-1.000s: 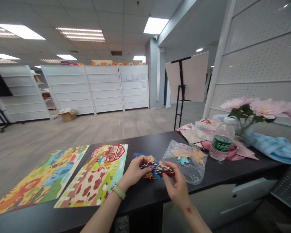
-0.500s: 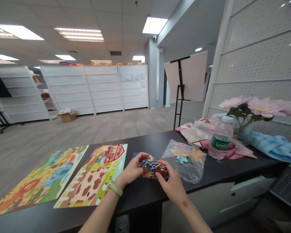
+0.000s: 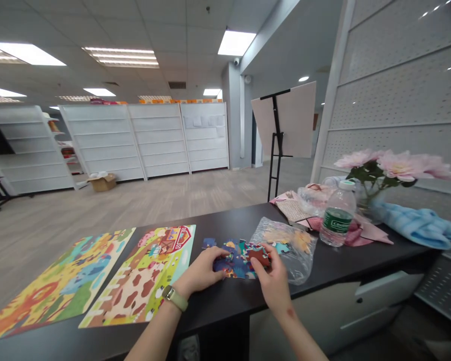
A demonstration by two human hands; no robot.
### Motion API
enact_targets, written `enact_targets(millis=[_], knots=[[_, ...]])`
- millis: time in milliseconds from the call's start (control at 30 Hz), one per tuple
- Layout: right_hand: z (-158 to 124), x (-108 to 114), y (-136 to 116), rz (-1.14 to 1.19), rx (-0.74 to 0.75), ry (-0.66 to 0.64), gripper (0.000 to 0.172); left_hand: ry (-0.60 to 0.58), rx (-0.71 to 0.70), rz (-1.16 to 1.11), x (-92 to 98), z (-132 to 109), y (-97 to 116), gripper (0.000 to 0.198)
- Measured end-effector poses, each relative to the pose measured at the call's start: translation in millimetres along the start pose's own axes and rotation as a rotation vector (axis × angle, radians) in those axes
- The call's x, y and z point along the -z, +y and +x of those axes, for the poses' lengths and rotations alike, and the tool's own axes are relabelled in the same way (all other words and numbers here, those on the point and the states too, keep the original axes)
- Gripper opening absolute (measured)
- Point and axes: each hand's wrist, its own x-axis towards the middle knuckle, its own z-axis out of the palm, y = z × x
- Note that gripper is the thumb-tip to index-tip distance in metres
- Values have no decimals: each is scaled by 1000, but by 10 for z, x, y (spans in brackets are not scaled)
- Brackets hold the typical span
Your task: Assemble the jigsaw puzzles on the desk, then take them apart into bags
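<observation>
Dark blue jigsaw puzzle pieces (image 3: 238, 265) lie in a cluster on the black table between my hands. My left hand (image 3: 203, 268) is curled at the cluster's left side, thumb and fingers closed on pieces there. My right hand (image 3: 276, 281) grips a small bunch of puzzle pieces with brown and teal on top (image 3: 260, 254), thumb in front and fingers behind. A separate blue piece (image 3: 209, 242) lies beyond my left hand. To the right is a clear plastic bag (image 3: 302, 265) with orange and teal pieces in it.
Left on the table (image 3: 206, 321) are a farm puzzle (image 3: 143, 281) and a yellow animal puzzle (image 3: 63, 281). At right stand a water bottle (image 3: 337, 218) and pink flowers (image 3: 402, 165), with a blue cloth (image 3: 421, 223) beside them. An easel (image 3: 276, 135) stands behind.
The bunch held between both hands has come apart. Blue pieces now show spread on the table, and my right hand has shifted slightly right with the brown-topped bunch.
</observation>
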Motion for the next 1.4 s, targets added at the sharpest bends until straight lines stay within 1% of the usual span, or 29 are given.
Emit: enact_targets(millis=[100, 200, 333, 433, 500, 567, 633, 700, 800, 867, 933, 1000, 1033, 1133, 1200, 1233, 1300, 1400], knots=[[-2, 1, 5, -14, 7, 5, 41, -37, -4, -53, 38, -41, 14, 54], [-2, 0, 1, -38, 25, 0, 39, 30, 15, -22, 44, -65, -8, 60], [-10, -5, -21, -72, 36, 2, 36, 95, 147, 38, -8, -71, -30, 61], [-14, -9, -25, -54, 33, -3, 36, 111, 236, 33, -44, -80, -4, 57], [-14, -10, -18, -53, 27, -5, 36, 98, 275, 6, -33, -84, 14, 59], [-13, -9, -7, -66, 23, -3, 37, 89, 305, -20, 15, -85, 16, 62], [-13, -9, 4, -71, 25, -1, 37, 92, 315, -45, 95, -91, 6, 60], [-14, -10, 8, -64, 23, -6, 36, 78, 326, -72, 196, -110, 1, 51], [-18, -15, -4, -75, 37, -2, 34, 7, 350, -140, 350, -160, 33, 34], [-21, -20, -22, -77, 48, -4, 32, -36, 350, -220, 422, -182, 72, 28], [-24, -24, -41, -67, 49, -10, 32, -63, 324, -334, 439, -166, 99, 25], [-27, -24, -52, -62, 42, -17, 32, -57, 280, -380, 387, -102, 98, 22], [-28, -24, -53, -61, 38, -20, 32, -34, 255, -344, 337, -56, 86, 20], [-33, -23, -43, -56, 29, -36, 31, 54, 189, -72, 141, 86, 30, 12], [-34, -23, -33, -54, 28, -45, 32, 86, 162, 75, 24, 151, 1, 16], [-34, -24, -30, -59, 30, -46, 32, 89, 147, 107, -19, 170, -6, 18], [-33, -26, -27, -76, 40, -40, 32, 94, 131, 114, -70, 189, -8, 18], [-28, -30, -24, -112, 54, -33, 33, 96, 137, 69, -88, 200, 3, 14]])
